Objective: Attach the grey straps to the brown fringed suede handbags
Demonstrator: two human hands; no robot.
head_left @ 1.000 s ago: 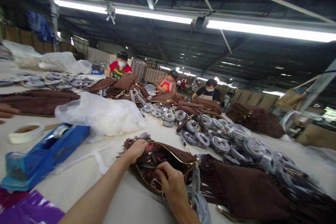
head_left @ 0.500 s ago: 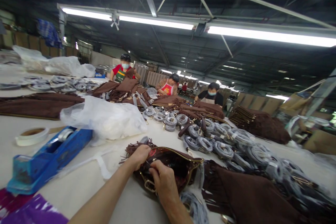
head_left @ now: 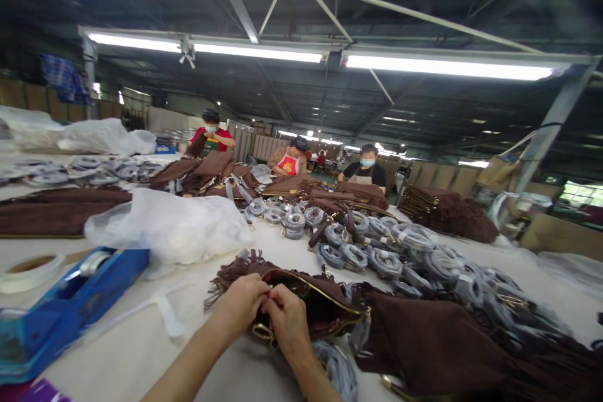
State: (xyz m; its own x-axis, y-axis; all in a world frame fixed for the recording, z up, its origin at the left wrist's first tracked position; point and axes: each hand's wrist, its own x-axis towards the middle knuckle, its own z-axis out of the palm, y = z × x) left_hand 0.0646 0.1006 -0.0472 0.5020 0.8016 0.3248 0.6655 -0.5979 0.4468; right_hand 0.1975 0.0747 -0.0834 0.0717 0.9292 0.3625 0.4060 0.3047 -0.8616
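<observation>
- our left hand (head_left: 242, 301) and right hand (head_left: 287, 320) are working side by side, fingers apparently touching, both pinching almost closed on the near edge of a brown bag (head_left: 325, 287); we are not seeing which layer they are holding.
- the brown bag is lying on the table (head_left: 245, 374) in front of us, its zip (head_left: 346, 308) standing open and its mouth gaping rightward.
- our own knuckles are hiding the pinch, so uneven pulling could be stretching the edge or letting it slip.
- a gold ring (head_left: 262, 331) is hanging just beside the fingers; a twist could be catching it.
- fringe (head_left: 226, 273) is fanning out at left; loose strands could be jamming the zip.
- a plastic-wrapped strap (head_left: 335, 367) is lying just below; a sliding bag could be dragging it.
- farther right, a second brown bag (head_left: 433, 339) is lying near, its fringe risking a tangle.
</observation>
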